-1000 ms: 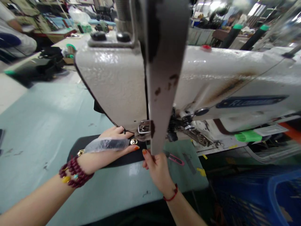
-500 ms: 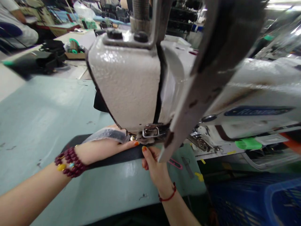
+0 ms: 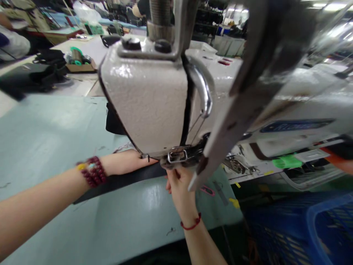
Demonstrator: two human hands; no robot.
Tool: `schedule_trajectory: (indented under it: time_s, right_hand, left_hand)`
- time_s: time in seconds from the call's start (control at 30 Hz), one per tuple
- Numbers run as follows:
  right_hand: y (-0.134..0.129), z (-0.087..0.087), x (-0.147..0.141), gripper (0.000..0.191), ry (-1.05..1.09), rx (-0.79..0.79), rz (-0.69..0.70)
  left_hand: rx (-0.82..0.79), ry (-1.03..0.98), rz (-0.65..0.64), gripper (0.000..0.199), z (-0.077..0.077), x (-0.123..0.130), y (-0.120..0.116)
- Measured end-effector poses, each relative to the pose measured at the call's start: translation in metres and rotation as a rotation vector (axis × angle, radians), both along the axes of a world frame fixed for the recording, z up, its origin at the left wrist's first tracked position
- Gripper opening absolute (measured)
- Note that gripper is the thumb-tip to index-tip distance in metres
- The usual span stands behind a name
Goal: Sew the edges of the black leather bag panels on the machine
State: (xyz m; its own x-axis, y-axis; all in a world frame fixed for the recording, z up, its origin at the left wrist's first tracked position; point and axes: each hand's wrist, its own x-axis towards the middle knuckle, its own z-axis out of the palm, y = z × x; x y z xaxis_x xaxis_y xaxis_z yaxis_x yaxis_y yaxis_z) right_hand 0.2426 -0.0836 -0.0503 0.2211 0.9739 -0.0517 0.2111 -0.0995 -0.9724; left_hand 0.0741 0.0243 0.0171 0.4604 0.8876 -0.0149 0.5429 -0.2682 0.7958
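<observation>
strap [image 3: 121,181] black, flat under machine head [image 3: 149,99] | left hand [image 3: 124,163] on it | right hand [image 3: 179,184] at its end

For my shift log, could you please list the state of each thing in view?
Black flat strap: lying on the table, fed under the machine head.
White sewing machine: head over the strap.
Left hand: resting on the strap.
Right hand: fingers at the strap edge.
Blue plastic crate: contents unclear.
</observation>
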Motion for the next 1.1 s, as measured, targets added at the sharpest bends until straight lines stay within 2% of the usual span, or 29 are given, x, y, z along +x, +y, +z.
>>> schedule_trajectory:
  time_s: [0.07,0.1,0.17,0.23,0.27,0.3,0.33,0.4,0.43,0.5,0.6,0.7,0.87,1.0,1.1]
  right_hand:
    - [0.000,0.002,0.001,0.053,-0.032,0.016,-0.003]
    - [0.000,0.003,0.001,0.053,-0.041,0.018,-0.002]
    - [0.000,0.004,0.002,0.054,-0.047,0.014,0.004]
    - [0.000,0.005,0.004,0.053,-0.045,0.007,0.014]
    - [0.001,0.004,0.005,0.051,-0.047,0.013,0.025]
    - [0.001,0.004,0.005,0.050,-0.051,0.026,0.037]
    - [0.001,0.004,0.006,0.049,-0.058,0.038,0.046]
    - [0.002,0.004,0.008,0.049,-0.070,0.040,0.062]
    - [0.002,0.005,0.009,0.050,-0.076,0.031,0.065]
    - [0.002,0.008,0.010,0.052,-0.082,-0.001,0.071]
    - [0.001,0.012,0.011,0.049,-0.052,-0.034,0.086]
    - [-0.003,0.013,0.013,0.039,0.030,-0.054,0.113]
    - [-0.008,0.013,0.016,0.030,0.100,-0.052,0.142]
    - [-0.006,0.012,0.015,0.032,0.122,-0.067,0.133]
    - [-0.003,0.011,0.013,0.032,0.143,-0.070,0.115]
  left_hand:
    - [0.071,0.190,-0.156,0.041,-0.008,-0.011,-0.020]
    - [0.134,0.252,-0.167,0.044,-0.014,-0.018,-0.037]
    - [0.301,0.234,-0.074,0.042,-0.029,-0.028,-0.077]
    - [0.364,0.036,0.138,0.025,-0.047,-0.027,-0.118]
    - [0.319,-0.091,0.212,0.015,-0.056,-0.021,-0.133]
    - [0.175,-0.220,0.232,0.012,-0.065,-0.012,-0.143]
    - [-0.040,-0.375,0.239,0.017,-0.074,0.000,-0.148]
    - [-0.459,-0.726,0.323,0.038,-0.087,0.026,-0.141]
    - [-0.603,-0.874,0.366,0.048,-0.092,0.037,-0.132]
    - [-0.758,-1.047,0.451,0.056,-0.098,0.053,-0.112]
    - [-0.781,-0.982,0.528,0.047,-0.101,0.055,-0.092]
    - [-0.727,-0.783,0.556,0.038,-0.104,0.043,-0.090]
    - [-0.670,-0.593,0.465,0.034,-0.102,0.027,-0.092]
    - [-0.664,-0.532,0.416,0.029,-0.096,0.025,-0.087]
    - [-0.670,-0.567,0.412,0.028,-0.095,0.026,-0.083]
